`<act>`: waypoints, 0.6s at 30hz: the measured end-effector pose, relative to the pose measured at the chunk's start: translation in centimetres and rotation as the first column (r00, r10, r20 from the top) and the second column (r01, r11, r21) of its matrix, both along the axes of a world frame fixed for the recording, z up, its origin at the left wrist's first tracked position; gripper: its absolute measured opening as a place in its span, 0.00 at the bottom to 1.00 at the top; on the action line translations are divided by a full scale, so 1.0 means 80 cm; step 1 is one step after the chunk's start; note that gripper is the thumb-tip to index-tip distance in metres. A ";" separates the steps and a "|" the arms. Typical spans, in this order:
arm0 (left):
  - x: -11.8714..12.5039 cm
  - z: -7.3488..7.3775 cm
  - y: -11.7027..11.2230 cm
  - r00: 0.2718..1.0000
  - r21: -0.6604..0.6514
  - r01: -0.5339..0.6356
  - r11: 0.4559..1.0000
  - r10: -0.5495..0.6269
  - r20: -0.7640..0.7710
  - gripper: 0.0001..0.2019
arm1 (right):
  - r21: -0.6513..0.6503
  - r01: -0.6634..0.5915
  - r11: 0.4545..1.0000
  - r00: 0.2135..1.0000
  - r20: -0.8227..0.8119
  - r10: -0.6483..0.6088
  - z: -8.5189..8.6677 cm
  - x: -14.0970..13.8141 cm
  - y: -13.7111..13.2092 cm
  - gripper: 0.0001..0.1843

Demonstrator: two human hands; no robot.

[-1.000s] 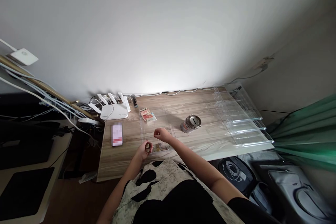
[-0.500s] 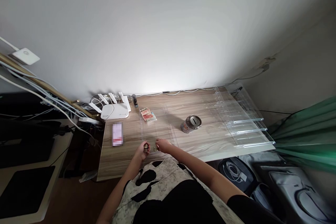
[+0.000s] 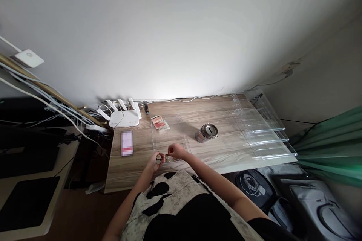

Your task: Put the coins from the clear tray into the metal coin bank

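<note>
My left hand [image 3: 156, 160] is curled around a small stack of coins [image 3: 158, 157] at the near edge of the wooden table [image 3: 135, 165]. My right hand [image 3: 174, 151] is pinched just to the right of it, fingertips close to the stack; whether a coin is in the pinch is too small to tell. Several loose coins [image 3: 171, 159] lie at the near end of a clear flat tray [image 3: 166, 137]. Folded banknotes [image 3: 159, 123] lie at the tray's far end.
A tin can with a slotted lid [image 3: 207, 133] stands right of the tray. A phone [image 3: 126, 143] lies to the left, a white router [image 3: 123, 116] behind it. Clear acrylic shelves [image 3: 261, 128] fill the table's right end. Bags sit on the floor below.
My right hand came down from above the tray to the coins at its near end, then lifted slightly toward the stack in my left hand. My left hand stayed in place.
</note>
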State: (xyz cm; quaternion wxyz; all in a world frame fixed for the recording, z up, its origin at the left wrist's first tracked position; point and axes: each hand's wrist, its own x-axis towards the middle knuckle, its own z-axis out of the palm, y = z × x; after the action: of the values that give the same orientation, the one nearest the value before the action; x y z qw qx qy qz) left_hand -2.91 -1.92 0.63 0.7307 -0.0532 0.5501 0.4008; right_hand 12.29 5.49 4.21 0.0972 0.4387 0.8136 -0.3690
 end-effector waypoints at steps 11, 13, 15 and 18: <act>0.000 0.009 -0.001 0.990 0.011 0.127 0.992 -0.128 0.064 0.15 | 0.049 -0.041 0.998 0.988 0.152 0.033 -0.009 0.030 0.003 0.17; -0.001 0.008 -0.003 0.990 0.014 0.132 0.991 -0.132 0.050 0.15 | 0.044 -0.069 0.997 0.983 0.171 0.061 -0.020 0.036 -0.007 0.20; -0.001 0.006 -0.004 0.988 0.020 0.147 0.989 -0.147 0.035 0.14 | 0.035 -0.081 0.996 0.978 0.194 0.073 -0.030 0.036 -0.013 0.18; 0.000 0.002 -0.002 0.982 0.036 0.187 0.982 -0.188 0.031 0.12 | 0.030 -0.082 0.996 0.975 0.209 0.074 -0.039 0.034 -0.016 0.11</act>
State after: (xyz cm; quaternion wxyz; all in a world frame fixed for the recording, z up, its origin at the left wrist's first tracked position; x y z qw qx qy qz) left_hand -2.91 -2.11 0.77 0.7754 0.0040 0.5332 0.3382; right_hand 14.97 4.18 1.06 0.1875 0.4443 0.8226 -0.3012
